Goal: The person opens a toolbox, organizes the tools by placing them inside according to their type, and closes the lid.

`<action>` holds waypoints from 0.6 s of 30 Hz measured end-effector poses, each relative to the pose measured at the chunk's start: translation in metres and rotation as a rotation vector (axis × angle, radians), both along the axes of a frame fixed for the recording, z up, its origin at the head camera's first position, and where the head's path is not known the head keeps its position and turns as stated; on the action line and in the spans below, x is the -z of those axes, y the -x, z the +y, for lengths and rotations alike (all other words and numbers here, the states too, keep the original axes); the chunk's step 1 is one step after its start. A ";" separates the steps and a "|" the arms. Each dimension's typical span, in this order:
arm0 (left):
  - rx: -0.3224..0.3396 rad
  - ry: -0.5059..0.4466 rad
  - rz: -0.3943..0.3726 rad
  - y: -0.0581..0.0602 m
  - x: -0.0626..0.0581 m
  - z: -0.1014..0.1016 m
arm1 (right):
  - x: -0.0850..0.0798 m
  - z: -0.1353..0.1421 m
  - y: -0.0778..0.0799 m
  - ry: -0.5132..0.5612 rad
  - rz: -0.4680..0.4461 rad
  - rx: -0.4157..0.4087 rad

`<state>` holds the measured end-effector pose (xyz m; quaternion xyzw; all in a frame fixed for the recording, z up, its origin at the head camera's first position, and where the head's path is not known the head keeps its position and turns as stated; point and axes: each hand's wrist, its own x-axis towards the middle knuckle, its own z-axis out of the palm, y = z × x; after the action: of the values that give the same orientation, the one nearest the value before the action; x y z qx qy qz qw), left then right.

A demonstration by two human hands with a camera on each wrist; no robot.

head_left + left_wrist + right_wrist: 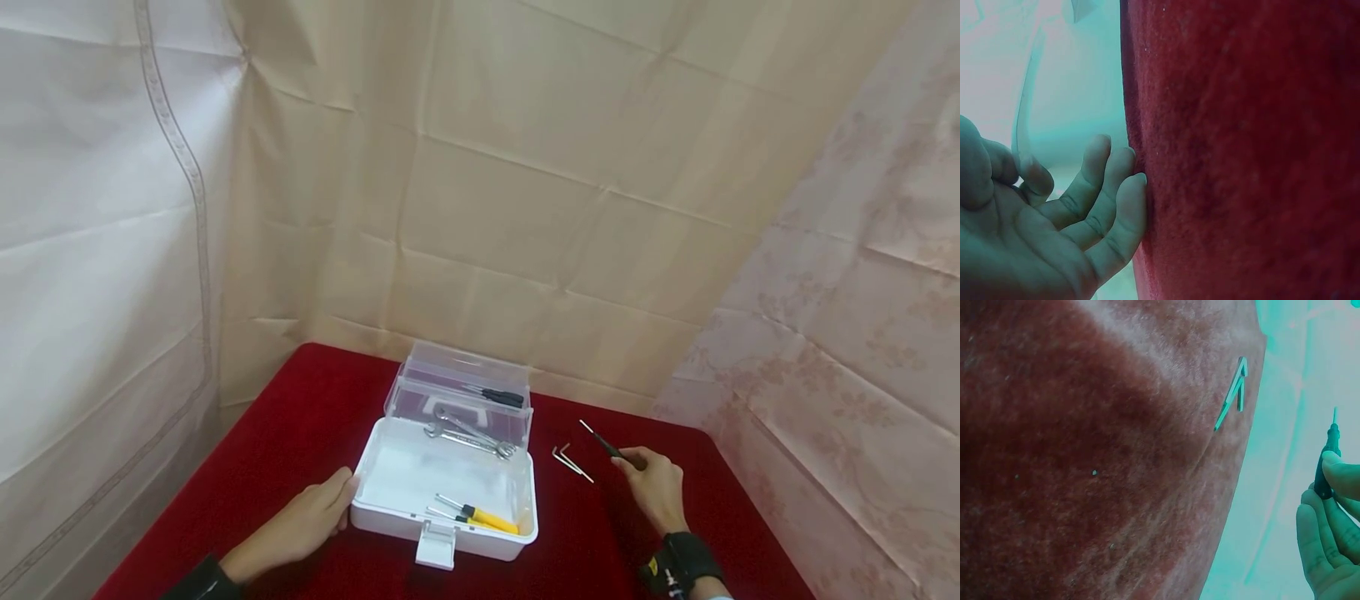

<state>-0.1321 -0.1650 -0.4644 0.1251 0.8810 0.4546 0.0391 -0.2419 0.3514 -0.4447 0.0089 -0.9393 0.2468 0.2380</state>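
Note:
My right hand (657,487) holds a small black-handled screwdriver (604,445) above the red cloth, its metal shaft pointing to the far left. In the right wrist view, thumb and fingers pinch that screwdriver (1329,456) by the handle. Just left of it lie L-shaped hex keys (572,463). My left hand (311,515) grips the left side of an open white toolbox (420,527) with thumb and fingers. Inside the box, yellow-and-black screwdrivers (491,520) lie at the front right. Silver wrenches (471,440) lie along the back.
The toolbox's clear lid (457,364) is tipped back, with black-handled screwdrivers (501,397) lying in it. A white latch (436,546) hangs at the front. Red cloth (300,433) covers the table; pale hanging sheets (510,208) stand behind and at both sides.

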 end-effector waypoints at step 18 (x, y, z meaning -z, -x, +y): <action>0.015 -0.004 0.044 0.000 0.002 0.000 | -0.005 -0.014 -0.002 0.028 0.063 -0.011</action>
<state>-0.1318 -0.1650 -0.4666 0.1415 0.8799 0.4530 0.0228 -0.2396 0.3379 -0.4399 0.0187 -0.9278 0.2607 0.2663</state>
